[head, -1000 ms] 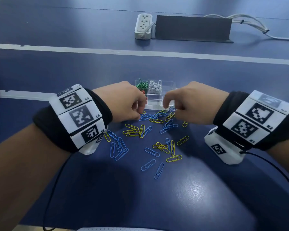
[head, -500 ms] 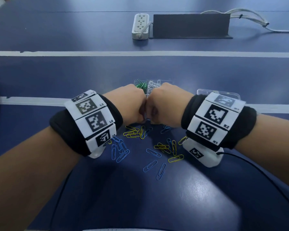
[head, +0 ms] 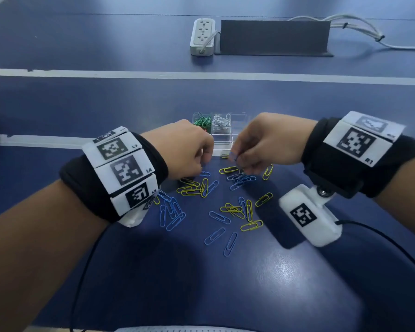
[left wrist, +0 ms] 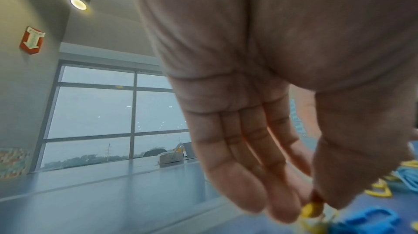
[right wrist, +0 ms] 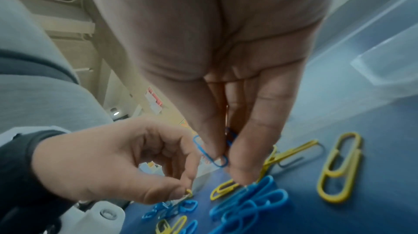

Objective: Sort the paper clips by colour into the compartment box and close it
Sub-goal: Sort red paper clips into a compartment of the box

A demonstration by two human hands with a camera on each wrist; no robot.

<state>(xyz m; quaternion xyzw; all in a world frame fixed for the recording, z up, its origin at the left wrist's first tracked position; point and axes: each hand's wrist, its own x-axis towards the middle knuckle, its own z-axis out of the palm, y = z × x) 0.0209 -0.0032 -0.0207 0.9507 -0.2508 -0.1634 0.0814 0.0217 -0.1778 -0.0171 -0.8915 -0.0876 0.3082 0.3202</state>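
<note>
A clear compartment box point(head: 225, 140) stands open just beyond my hands, with green clips point(head: 202, 121) in its left cell and white clips point(head: 222, 121) in the middle one. Loose blue clips point(head: 171, 213) and yellow clips point(head: 251, 225) lie scattered on the blue table in front of it. My right hand point(head: 236, 161) pinches a blue clip point(right wrist: 210, 152) between thumb and fingertips, just above the pile. My left hand point(head: 203, 164) is low at the pile's left edge, and its thumb and fingers pinch a yellow clip point(left wrist: 312, 208), also seen as the yellow clip point(right wrist: 189, 192).
A white power strip point(head: 202, 35), a dark stand point(head: 273, 37) and white cables point(head: 359, 25) sit at the far side of the table. A clear plastic piece point(right wrist: 384, 66) lies to the right of my right hand. Black cords trail from both wrists.
Half a second ago my hands were pressed together in front of the box. They have since moved apart, the right one going right with a blue clip in its fingers.
</note>
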